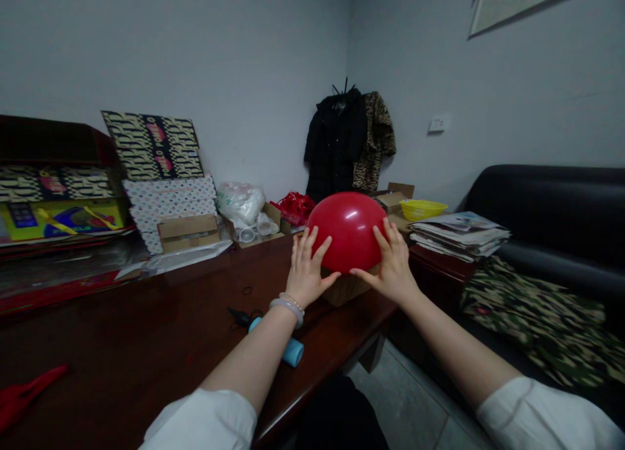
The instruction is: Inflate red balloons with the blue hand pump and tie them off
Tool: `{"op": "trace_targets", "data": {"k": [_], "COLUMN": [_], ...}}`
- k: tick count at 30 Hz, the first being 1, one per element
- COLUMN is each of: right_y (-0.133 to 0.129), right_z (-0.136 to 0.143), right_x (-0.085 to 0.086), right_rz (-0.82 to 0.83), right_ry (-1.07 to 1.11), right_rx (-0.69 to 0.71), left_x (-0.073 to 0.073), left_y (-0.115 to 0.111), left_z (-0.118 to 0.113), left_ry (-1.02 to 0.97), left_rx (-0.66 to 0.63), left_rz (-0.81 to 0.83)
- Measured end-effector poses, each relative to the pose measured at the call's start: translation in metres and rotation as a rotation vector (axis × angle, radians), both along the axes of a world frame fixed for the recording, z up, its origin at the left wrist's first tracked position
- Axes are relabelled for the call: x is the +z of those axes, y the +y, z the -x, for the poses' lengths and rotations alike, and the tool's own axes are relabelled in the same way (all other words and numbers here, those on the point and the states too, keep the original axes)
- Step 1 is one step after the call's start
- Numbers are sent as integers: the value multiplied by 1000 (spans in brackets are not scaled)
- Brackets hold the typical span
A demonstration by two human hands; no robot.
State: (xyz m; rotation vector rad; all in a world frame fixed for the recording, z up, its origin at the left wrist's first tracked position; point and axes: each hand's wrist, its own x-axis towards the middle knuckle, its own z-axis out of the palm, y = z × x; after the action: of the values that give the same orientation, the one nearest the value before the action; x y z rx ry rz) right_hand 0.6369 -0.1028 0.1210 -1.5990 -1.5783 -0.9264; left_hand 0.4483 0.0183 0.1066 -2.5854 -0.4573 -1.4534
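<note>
An inflated red balloon (347, 232) is held between my two hands, over a brown box-like container (344, 290) near the table's right end. My left hand (308, 264) presses on its left side with fingers spread, a bracelet and bangle on the wrist. On the opposite side, my right hand (390, 261) has its fingertips against the balloon and its thumb under it. The balloon hides most of the container's top. Partly behind my left forearm lies a blue hand pump (293, 351) with a black nozzle.
At the table's back stand stacked boxes (168, 196), an open carton (273, 222) with plastic bags, and a red bag (295, 209). To the right are a pile of papers (459, 235), a yellow basket (422, 209) and a black sofa (551, 209). A red item (29, 394) lies front left.
</note>
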Motion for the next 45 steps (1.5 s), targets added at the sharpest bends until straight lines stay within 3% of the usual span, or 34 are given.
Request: {"op": "trace_targets", "data": {"k": [12, 37, 41, 45], "right_y": [-14, -23, -27, -24], "right_z": [0, 19, 33, 60], "right_x": [-3, -12, -18, -33], "right_rz": [-57, -119, -146, -145], "right_ry": [3, 34, -2, -81], "right_rx": [27, 11, 70, 213], "left_x": [-9, -13, -17, -22], "left_y": [-4, -8, -9, -13], "left_z": [13, 29, 38, 55], "left_ry": [-27, -60, -68, -61], "left_rx": [35, 60, 88, 126], "left_rz": [8, -13, -2, 9]}}
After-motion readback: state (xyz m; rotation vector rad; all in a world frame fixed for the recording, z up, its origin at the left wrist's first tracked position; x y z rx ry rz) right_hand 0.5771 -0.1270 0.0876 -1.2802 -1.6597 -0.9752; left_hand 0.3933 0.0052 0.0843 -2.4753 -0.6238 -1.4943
